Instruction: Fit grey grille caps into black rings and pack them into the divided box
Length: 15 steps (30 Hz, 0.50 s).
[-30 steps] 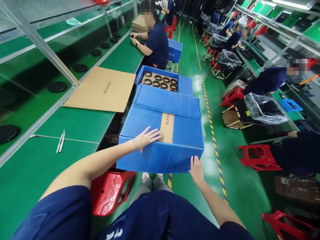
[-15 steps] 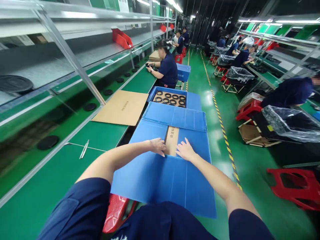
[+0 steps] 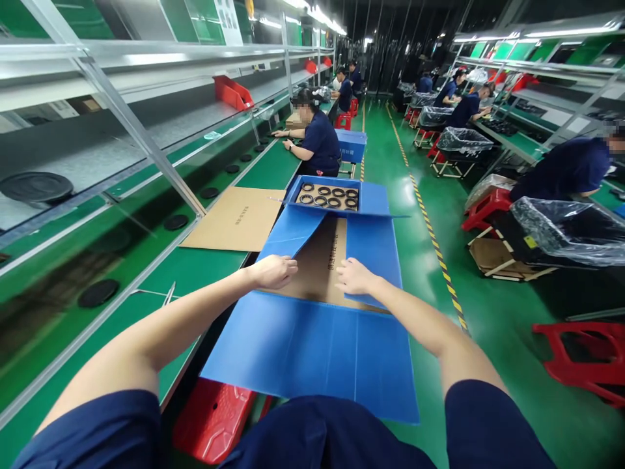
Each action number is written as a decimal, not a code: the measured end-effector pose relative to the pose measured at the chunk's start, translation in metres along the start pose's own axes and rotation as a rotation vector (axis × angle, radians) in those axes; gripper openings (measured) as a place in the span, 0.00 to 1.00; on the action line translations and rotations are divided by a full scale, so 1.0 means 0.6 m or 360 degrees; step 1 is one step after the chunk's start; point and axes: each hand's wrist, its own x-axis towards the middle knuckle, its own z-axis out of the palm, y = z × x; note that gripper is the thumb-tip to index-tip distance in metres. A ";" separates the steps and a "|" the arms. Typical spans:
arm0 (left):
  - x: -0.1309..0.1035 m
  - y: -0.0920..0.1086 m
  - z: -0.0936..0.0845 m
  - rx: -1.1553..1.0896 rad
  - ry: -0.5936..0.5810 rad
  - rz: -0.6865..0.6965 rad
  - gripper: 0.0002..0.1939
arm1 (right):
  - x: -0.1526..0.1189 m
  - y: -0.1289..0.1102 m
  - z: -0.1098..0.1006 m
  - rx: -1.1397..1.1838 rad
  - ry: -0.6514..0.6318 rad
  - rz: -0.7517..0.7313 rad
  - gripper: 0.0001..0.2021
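A blue corrugated plastic box (image 3: pixel 312 355) stands in front of me, its near flap spread toward my body. My left hand (image 3: pixel 275 270) is closed on the edge of the left flap (image 3: pixel 290 236), which is lifted and tilted outward. At the edge of the right flap (image 3: pixel 374 244), my right hand (image 3: pixel 359 277) has its fingers curled on it; that flap lies lower. Between the flaps a brown cardboard sheet (image 3: pixel 317 260) with printed characters shows inside the box. The far flap stands up, seen nearly edge-on.
Behind is another blue box (image 3: pixel 288 194) holding several black rings (image 3: pixel 336 193). A cardboard sheet (image 3: pixel 234 218) lies on the green bench (image 3: pixel 195 267) at left, beside black discs (image 3: pixel 97 293). Red stools (image 3: pixel 586 355) and seated co-workers (image 3: pixel 319 140) are around.
My left hand has moved left, raising the left flap, and my right hand has closed on the right flap. The far flap has swung up, and more of the cardboard sheet shows.
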 end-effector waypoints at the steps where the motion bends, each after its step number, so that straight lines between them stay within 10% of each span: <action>1: -0.011 -0.003 -0.009 0.0010 0.0035 -0.0018 0.10 | -0.026 0.012 -0.016 -0.0023 0.0129 0.0027 0.22; 9: -0.183 -0.097 -0.085 -0.0069 0.0620 -0.0774 0.18 | -0.319 0.151 -0.080 0.0382 0.0999 0.0542 0.17; 15: -0.209 -0.123 -0.073 -0.0200 0.0785 -0.0933 0.22 | -0.383 0.156 -0.065 0.0689 0.1097 0.0935 0.17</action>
